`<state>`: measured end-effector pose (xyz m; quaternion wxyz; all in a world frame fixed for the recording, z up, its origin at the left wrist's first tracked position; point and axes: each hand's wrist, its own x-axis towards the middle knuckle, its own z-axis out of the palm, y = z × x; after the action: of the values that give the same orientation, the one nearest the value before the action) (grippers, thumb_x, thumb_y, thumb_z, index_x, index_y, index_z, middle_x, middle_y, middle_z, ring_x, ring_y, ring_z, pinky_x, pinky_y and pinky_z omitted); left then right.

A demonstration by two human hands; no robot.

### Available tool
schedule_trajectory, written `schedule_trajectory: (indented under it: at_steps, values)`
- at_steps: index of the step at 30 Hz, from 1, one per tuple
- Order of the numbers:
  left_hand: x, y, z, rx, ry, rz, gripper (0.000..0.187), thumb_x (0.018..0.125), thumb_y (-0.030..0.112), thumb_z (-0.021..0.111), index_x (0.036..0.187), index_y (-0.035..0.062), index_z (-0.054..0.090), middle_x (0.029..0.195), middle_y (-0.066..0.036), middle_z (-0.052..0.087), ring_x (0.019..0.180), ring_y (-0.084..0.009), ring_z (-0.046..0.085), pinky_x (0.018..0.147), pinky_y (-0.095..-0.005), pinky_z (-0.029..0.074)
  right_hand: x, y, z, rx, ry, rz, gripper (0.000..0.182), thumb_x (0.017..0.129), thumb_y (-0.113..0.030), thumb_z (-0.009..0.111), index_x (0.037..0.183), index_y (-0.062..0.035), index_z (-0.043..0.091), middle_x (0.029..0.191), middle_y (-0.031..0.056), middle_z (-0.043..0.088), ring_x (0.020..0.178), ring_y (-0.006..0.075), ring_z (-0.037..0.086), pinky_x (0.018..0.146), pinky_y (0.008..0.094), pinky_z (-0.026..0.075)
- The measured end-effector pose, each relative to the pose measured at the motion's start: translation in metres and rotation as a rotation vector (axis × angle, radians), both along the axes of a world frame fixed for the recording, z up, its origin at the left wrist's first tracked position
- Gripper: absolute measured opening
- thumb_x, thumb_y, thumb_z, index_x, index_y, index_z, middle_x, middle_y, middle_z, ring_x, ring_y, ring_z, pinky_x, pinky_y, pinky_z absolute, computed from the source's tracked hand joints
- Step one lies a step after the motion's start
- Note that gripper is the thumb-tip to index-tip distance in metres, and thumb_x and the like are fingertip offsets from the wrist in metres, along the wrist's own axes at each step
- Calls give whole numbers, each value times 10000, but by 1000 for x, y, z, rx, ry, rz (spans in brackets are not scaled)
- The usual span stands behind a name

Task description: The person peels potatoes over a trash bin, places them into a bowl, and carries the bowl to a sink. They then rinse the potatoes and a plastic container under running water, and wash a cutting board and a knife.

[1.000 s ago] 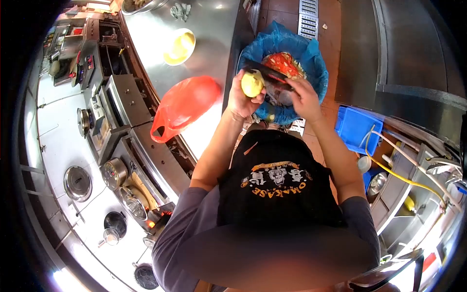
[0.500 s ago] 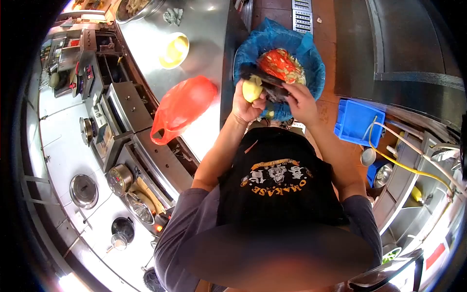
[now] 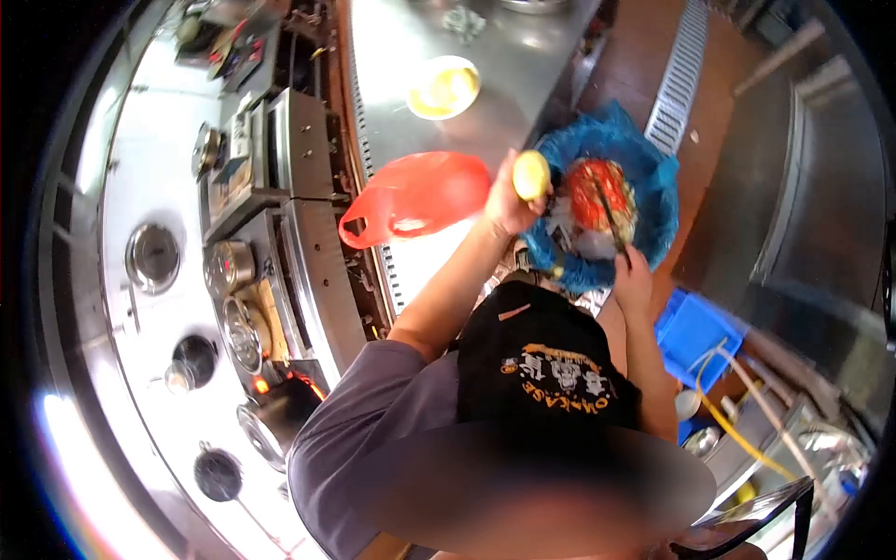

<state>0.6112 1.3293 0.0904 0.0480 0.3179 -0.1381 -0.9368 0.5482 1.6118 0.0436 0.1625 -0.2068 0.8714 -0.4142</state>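
Observation:
A peeled yellow potato [image 3: 531, 175] is gripped in my left hand [image 3: 510, 203], between the steel counter and the bin. My right hand [image 3: 634, 274] holds the handle of a dark knife [image 3: 609, 214], its blade over the bin. Beneath the knife, the blue-lined bin [image 3: 658, 187] contains something red and pale scraps. On the counter [image 3: 509, 93] stand a white bowl [image 3: 444, 88] with yellow pieces inside and, nearer to my left forearm, a red plastic bag [image 3: 420, 194].
Stove equipment and pots [image 3: 230, 268] stand on the left. A blue crate [image 3: 700, 338] with a yellow hose [image 3: 733, 431] beside it is at the lower right. A floor drain grate [image 3: 679, 79] runs beyond the bin.
The view has turned, shifting the counter and bin rightward. My left hand has moved the potato away from the knife toward the counter, while my right hand holds the knife apart over the bin.

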Motion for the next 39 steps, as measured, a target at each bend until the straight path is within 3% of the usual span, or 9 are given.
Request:
schedule_trajectory:
  at_steps: [4,10,14,18,22,25,35,37,39]
  values:
    - [-21,-122,-19,-597,-277,525,524,949,545,453,1135,63,541,861,-150,643,633,-238,613,445,-261,441,4,35,-18,-39,-78,-54,345,898,-195,564,1200,-30,595,1068,199,636,993,338,611,851,382,470]
    - [-15,-176,-4,-451,-487,426,525,974,413,468,1271,-16,416,981,-172,643,706,-270,636,514,-313,482,14,54,-30,5,-102,-75,314,894,-161,576,1171,-15,603,741,89,582,647,171,547,616,322,444]
    - [39,-99,66,-884,-263,-16,334,952,254,531,1163,-5,544,923,-162,664,734,-203,639,573,-289,495,18,55,-32,44,-322,-138,316,925,-157,553,1196,2,585,879,61,620,729,141,560,676,291,460]
    - [145,-101,127,-1330,-517,305,233,935,182,537,961,-9,667,764,-80,677,664,-139,634,598,-268,505,22,56,-54,-43,-374,-161,254,925,-156,569,1141,-24,590,744,13,554,597,86,494,543,250,413]
    - [196,-151,77,-1621,-1069,-471,293,829,213,577,1001,6,692,856,-151,705,798,-246,682,744,-344,518,24,36,-40,-141,-777,-209,149,883,-153,636,959,-57,552,700,12,530,553,111,513,481,246,424]
    - [176,-166,-54,-1547,-826,-369,371,835,254,598,1136,46,658,1066,-173,677,978,-298,652,843,-373,498,26,4,-30,-180,-883,-178,164,860,-141,659,949,-58,548,716,23,549,546,119,521,467,263,428]
    - [62,-117,-144,-1961,653,-399,397,809,270,619,1141,52,618,1096,-119,648,986,-274,611,849,-388,493,27,-157,0,-389,-1147,-52,316,824,-173,731,1044,-52,539,888,43,609,595,153,561,493,302,454]
    - [42,-70,-105,-2432,365,-2033,269,799,274,614,935,55,696,963,-143,680,879,-306,633,802,-422,504,33,-171,0,-402,-1237,-210,210,858,-207,693,984,-82,582,868,51,651,555,140,533,493,294,449]
    - [55,-42,-216,-2156,-645,-1278,327,755,378,569,916,137,719,927,-104,703,835,-249,675,750,-393,524,37,-168,-15,-417,-1207,-208,196,858,-206,694,973,-90,585,827,40,646,555,141,537,491,296,448]
